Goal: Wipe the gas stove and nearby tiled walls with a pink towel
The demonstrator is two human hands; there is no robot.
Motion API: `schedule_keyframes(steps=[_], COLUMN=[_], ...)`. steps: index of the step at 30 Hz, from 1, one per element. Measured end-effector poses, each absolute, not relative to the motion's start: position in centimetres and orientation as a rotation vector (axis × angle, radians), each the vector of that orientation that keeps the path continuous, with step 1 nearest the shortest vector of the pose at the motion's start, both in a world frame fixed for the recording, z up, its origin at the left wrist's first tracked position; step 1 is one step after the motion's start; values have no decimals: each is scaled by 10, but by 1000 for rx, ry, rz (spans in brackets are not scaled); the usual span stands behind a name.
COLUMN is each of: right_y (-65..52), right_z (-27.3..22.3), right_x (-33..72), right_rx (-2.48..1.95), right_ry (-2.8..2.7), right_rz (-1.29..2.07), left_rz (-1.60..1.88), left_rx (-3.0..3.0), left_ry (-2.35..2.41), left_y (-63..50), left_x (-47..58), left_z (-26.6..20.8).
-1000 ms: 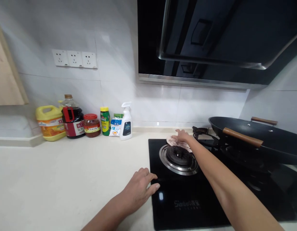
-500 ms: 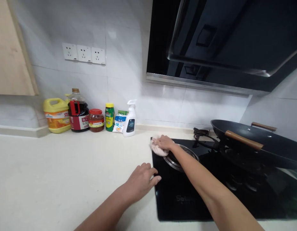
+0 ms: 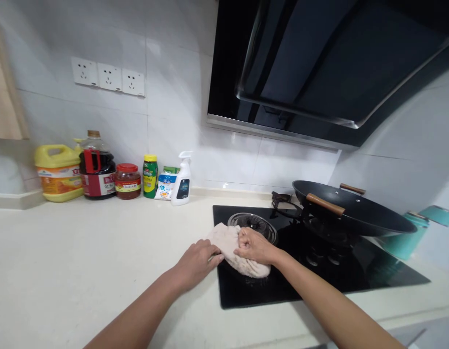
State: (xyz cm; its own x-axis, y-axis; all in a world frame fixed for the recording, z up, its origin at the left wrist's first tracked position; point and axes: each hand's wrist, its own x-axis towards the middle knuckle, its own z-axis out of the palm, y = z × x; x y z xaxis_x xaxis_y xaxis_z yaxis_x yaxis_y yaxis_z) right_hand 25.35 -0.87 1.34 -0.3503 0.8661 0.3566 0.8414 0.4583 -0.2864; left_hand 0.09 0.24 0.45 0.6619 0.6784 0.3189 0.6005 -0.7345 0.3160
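Observation:
A pale, crumpled cloth (image 3: 228,242) lies over the left front part of the black gas hob (image 3: 282,291), just in front of the round burner (image 3: 251,223). My right hand (image 3: 256,246) is closed on the cloth, its fingers bunched into the fabric. At the cloth's left corner, my left hand (image 3: 200,261) pinches the edge between thumb and fingers, over the hob's left border. The cloth is spread out between both hands and droops toward the front.
A large black wok (image 3: 355,208) with wooden handles sits on the right burner, under the dark range hood (image 3: 293,72). A white spray bottle (image 3: 182,182), a red-lidded jar (image 3: 128,182), a dark sauce jug (image 3: 97,167) and a yellow jug (image 3: 59,174) line the wall. A teal container (image 3: 408,237) stands at right.
My right hand has brought the cloth from the hob's back left corner toward the front. My left hand has moved onto the cloth's edge, and the cloth has opened out. The view has shifted right.

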Motion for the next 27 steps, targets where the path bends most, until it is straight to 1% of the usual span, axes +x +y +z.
schedule_keyframes(steps=[3,6,9,14,16,20,27], right_y=[-30,-42,-48,-53,-55,-52,-13], right_z=[14,17,16,-1,-7,-8,3], right_x=[281,306,323,329,329,331,348], right_rx=[-1472,-1586,-1706,-1886,-1986,-2223,-2320], right_ry=[-2199,-2168,-2121,-1969,-1955,-1973,-1837], right_rz=[194,207,121,-172,-242,-232,-227], left_rz=[614,591,580,583,588,606,571], left_rx=[2690,2672,2637,2615,2616,2629,2597], left_ry=[1037,1046,1025,1031,1033,1022,1052], left_y=[0,-3,-5,-6,-6,-10,-16], left_x=[1,1,1,2,2,2,3], left_z=[5,8,11,11,11,11,14])
